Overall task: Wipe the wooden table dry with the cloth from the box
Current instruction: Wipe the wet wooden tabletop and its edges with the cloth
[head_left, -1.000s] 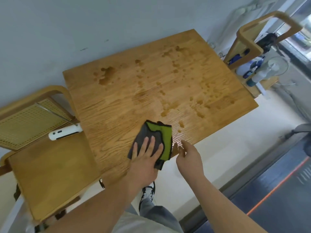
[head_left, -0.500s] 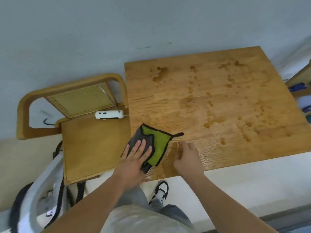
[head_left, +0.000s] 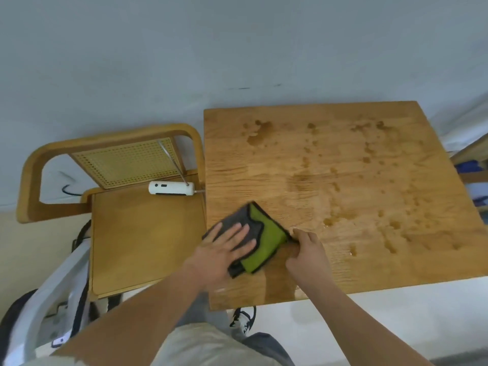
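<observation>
The wooden table [head_left: 343, 186] carries many water spots across its middle and right, plus a wet sheen near its front edge. A folded grey and green cloth [head_left: 264, 233] lies on the table's front left part. My left hand [head_left: 224, 249] presses flat on the cloth's grey side, fingers spread. My right hand [head_left: 306, 249] sits at the cloth's right corner and pinches its edge against the table.
A wooden chair [head_left: 142, 233] with a cane back stands against the table's left side, with a white device [head_left: 171, 188] on its seat. A bag [head_left: 39, 313] sits on the floor at the lower left. Another chair's edge [head_left: 472, 154] shows at the far right.
The view has swung left, so the table now sits further right. My left hand has stayed flat on the cloth; my right hand has closed in on the cloth's right corner.
</observation>
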`<state>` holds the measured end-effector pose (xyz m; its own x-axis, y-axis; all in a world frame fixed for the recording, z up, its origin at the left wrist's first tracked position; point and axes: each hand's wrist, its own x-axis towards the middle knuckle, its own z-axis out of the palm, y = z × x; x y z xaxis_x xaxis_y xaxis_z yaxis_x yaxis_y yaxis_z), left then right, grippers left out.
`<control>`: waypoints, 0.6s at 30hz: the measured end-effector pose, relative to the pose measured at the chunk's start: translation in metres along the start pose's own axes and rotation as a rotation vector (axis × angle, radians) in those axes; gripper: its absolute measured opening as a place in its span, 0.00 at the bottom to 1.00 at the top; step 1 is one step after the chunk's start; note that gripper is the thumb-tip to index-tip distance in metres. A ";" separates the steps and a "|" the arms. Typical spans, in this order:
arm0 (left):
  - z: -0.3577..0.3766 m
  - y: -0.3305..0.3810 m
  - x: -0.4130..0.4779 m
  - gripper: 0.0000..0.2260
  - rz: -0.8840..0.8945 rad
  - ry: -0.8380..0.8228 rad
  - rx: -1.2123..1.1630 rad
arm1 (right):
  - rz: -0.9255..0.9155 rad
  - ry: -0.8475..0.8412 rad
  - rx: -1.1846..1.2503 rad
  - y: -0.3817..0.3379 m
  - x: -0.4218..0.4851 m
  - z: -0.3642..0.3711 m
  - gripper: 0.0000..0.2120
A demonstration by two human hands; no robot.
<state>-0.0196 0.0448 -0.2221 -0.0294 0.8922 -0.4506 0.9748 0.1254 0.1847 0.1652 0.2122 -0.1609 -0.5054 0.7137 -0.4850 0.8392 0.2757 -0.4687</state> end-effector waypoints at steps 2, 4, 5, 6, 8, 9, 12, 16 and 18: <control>-0.023 -0.013 0.023 0.38 -0.212 0.017 -0.090 | 0.016 0.036 0.043 -0.001 0.002 -0.001 0.30; -0.038 -0.017 0.042 0.37 -0.355 0.048 -0.193 | 0.032 0.065 0.071 -0.005 0.005 -0.001 0.29; -0.041 -0.015 0.047 0.37 -0.383 0.050 -0.225 | 0.042 0.076 0.084 -0.009 0.008 -0.001 0.29; -0.041 -0.009 0.049 0.38 -0.372 0.044 -0.230 | 0.064 0.087 0.100 -0.013 0.011 0.000 0.29; -0.025 0.006 0.039 0.38 -0.213 0.026 -0.194 | 0.126 0.107 0.127 -0.020 0.017 0.000 0.29; -0.014 0.010 0.030 0.36 -0.069 0.032 -0.154 | 0.154 0.115 0.123 -0.023 0.020 0.000 0.28; -0.002 -0.016 0.017 0.33 0.373 -0.073 0.015 | 0.266 0.127 0.035 -0.023 0.024 0.001 0.27; -0.044 -0.064 0.062 0.36 0.438 -0.088 0.091 | 0.470 0.220 0.066 -0.012 0.013 0.010 0.28; -0.061 -0.049 0.079 0.37 0.259 -0.099 0.013 | 0.580 0.242 0.102 -0.003 0.000 0.011 0.31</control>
<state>-0.0835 0.1358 -0.2133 0.2427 0.8467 -0.4734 0.9496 -0.1075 0.2945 0.1602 0.2041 -0.1674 0.0954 0.8570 -0.5064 0.9334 -0.2538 -0.2537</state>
